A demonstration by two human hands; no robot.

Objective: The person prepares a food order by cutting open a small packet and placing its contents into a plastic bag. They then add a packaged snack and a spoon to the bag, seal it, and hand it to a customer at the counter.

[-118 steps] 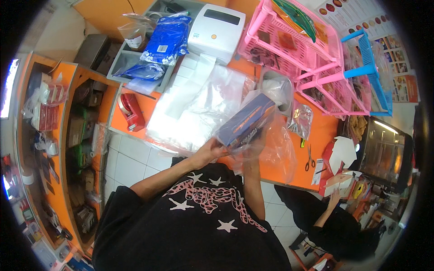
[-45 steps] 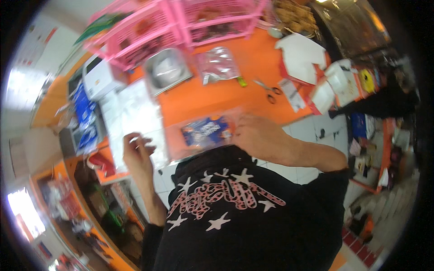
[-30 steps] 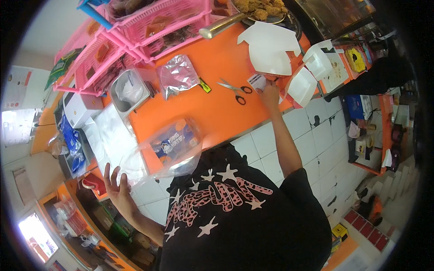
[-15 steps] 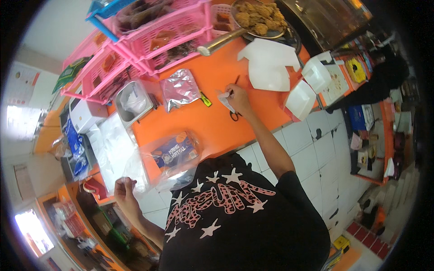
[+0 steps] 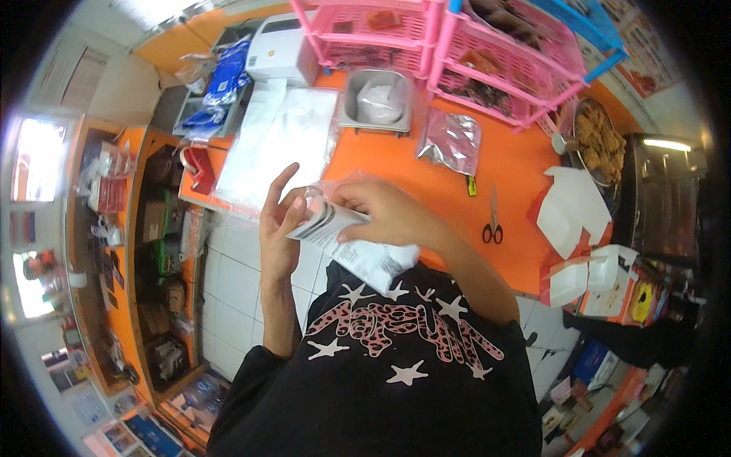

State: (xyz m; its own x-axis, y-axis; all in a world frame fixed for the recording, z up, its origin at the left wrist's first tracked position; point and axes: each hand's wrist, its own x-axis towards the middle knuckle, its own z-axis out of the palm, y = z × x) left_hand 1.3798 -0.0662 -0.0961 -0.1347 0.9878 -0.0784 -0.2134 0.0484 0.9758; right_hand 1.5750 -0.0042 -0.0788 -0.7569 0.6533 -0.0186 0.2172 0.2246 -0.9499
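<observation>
My right hand [image 5: 384, 213] is closed on a white printed paper label [image 5: 362, 251] with black stripes and small print, held in front of my shirt. The label's upper end curls over. My left hand [image 5: 280, 228] is at that curled end, index finger stretched up and thumb apart, the thumb tip close to the label's edge; whether they touch is unclear. Behind my right hand shows part of a clear plastic bag [image 5: 335, 181]. The blue box seen earlier in the bag is hidden. Black-handled scissors [image 5: 493, 231] lie on the orange table [image 5: 449, 206] to the right.
Clear plastic sheets [image 5: 278, 141] and a metal tub [image 5: 352, 114] lie at the back left. A silver pouch [image 5: 449, 141], a yellow-green cutter [image 5: 471, 185] and white trays [image 5: 571, 209] are further right. Pink racks [image 5: 373, 38] and a bowl of fried pieces [image 5: 599, 145] stand behind.
The view has turned left. My right hand has come from beside the scissors to my left hand and now holds the label. The bag has risen off the table.
</observation>
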